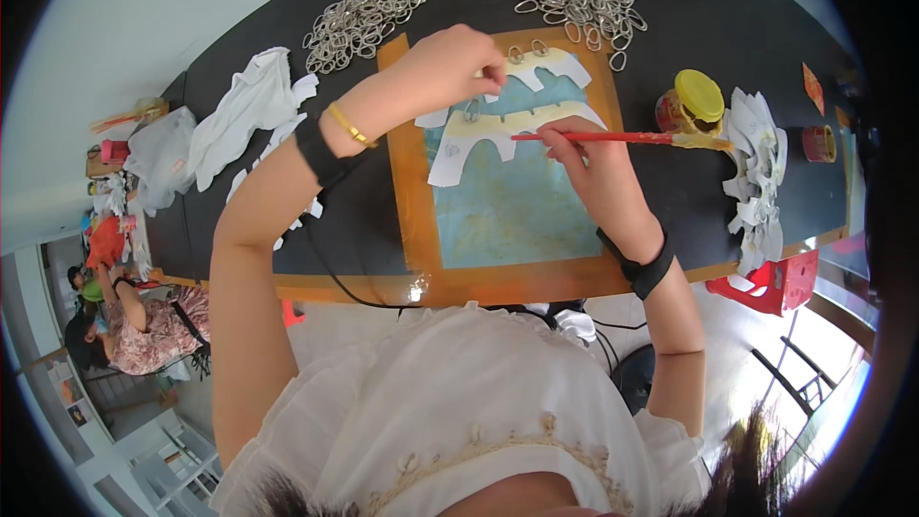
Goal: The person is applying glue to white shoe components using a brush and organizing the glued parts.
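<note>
My right hand (598,168) is wrapped round a red-handled brush (637,137), whose yellowed bristles point right. It hovers over or rests by the near white cut-out piece (446,161), which has arched notches and a yellowish strip along its upper edge. A metal ring (471,109) sits at that edge toward the left. Over the far white cut-out piece (570,67), my left hand (464,59) has its fingers pinched together; what they hold, if anything, is hidden. Two more rings stand along the far piece's edge. Both pieces lie on a blue-green sheet (517,220).
Brown tape (416,220) frames the sheet. Two heaps of metal rings (369,19) lie at the back. To the right stand a yellow-lidded jar (699,96), a stack of white cut pieces (756,172) and a small pot (818,144). White cloth (244,115) lies left; another person (144,335) sits beyond.
</note>
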Demonstrator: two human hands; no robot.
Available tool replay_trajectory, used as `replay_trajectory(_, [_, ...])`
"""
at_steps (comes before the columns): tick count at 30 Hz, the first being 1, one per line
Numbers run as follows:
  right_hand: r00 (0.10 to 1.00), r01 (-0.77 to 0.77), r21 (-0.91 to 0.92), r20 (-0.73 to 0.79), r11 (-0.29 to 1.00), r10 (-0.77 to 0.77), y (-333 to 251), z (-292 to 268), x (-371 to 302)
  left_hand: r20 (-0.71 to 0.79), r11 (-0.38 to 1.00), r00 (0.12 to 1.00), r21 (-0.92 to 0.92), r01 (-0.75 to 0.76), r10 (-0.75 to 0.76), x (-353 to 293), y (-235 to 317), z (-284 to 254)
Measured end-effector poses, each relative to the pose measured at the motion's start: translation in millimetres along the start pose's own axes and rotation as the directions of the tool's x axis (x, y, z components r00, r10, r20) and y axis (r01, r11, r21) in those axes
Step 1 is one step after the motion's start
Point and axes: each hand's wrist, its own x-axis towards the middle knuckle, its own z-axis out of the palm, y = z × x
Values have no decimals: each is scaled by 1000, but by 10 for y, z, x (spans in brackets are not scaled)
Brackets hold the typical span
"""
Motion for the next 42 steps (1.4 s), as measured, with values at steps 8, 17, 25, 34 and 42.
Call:
replay_trajectory(8, [1000,-14,9,6,1000,14,-18,-16,-15,8,998,998,24,55,-55,-446,-127,156])
replay_trajectory(17, [1000,-7,-6,-23,1000,7,30,27,-17,-25,996,998,69,51,-49,-425,-158,210])
replay_trajectory(25, [1000,-7,0,-14,1000,7,58,16,-23,4,991,994,77,108,-109,-417,-115,207])
replay_trajectory(34, [999,-44,-8,12,999,44,45,2,-17,12,993,995,52,102,-103,-392,-101,197])
replay_trajectory(42, [1000,25,-42,19,999,-24,43,-7,6,-187,992,976,74,-99,112,353,162,19])
